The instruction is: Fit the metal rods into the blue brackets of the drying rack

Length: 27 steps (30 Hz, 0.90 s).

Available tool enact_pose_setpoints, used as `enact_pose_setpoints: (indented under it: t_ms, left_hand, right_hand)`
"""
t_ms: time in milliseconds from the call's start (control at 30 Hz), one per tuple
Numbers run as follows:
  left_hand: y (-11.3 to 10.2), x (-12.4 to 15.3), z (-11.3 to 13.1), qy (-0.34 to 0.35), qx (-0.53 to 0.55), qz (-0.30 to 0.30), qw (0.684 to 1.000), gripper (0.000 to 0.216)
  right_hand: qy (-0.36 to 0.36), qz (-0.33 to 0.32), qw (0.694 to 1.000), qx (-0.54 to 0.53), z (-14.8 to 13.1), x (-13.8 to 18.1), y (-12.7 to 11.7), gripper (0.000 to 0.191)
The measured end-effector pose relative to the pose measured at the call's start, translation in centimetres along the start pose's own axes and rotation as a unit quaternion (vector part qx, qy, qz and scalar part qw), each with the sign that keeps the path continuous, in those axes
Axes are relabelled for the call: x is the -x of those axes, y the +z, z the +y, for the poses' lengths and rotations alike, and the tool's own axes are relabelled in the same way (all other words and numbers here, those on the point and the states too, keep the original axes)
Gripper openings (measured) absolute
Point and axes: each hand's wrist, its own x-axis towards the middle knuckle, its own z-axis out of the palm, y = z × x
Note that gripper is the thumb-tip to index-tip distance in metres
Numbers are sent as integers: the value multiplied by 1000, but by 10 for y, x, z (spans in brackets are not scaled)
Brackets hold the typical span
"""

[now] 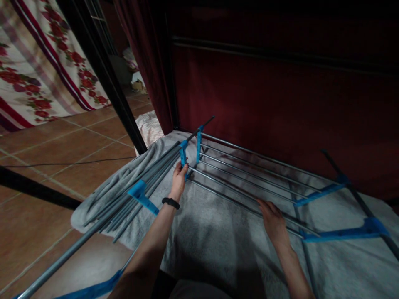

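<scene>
The tubular metal rack [224,185] lies at a slant across a grey blanket [215,253], its thin silvery tubes running between blue plastic brackets at either end. The left hand [178,182], a black wristband [171,202] behind it, appears closed on the lower part of the near left bracket [183,153], thumb and fingers around it. The right hand [274,220] lays its fingers over the front tubes toward the rack's right end; whether they curl tight or merely rest there, I cannot tell. The tubes look hollow, so the frame should be light for its length — stiff along each tube but apt to twist at the joints. Smooth metal may roll or slip under the fingers, and the plastic brackets, such as the near right bracket [343,235], could crack if wrenched sideways. The best hold is probably at the brackets themselves, one hand to each end, with the soft blanket giving underneath. A bundle of loose grey tubes [156,174] lies left of the left hand, with another blue bracket piece [143,197] above it. No brand, label or writing can be read on the brackets or tubes.
</scene>
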Motion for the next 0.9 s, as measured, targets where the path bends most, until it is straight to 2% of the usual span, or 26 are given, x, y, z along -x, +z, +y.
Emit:
enact_pose_setpoints:
  t_ms: [233,467,633,900]
  left_hand:
    - [-3,2,-3,-6,2,-7,1000,36]
    - [-4,14,-10,-24,-26,9,999,37]
    - [-9,19,-10,-11,-36,-5,999,38]
    - [-12,18,-13,-26,-36,-5,999,36]
  right_hand:
    - [-7,-12,1000,28,1,4,2,54]
    - [-20,-10,999,23,-1,8,7,53]
    - [-10,-13,1000,19,-2,8,6,56]
    - [-18,-22,999,41,3,8,9,53]
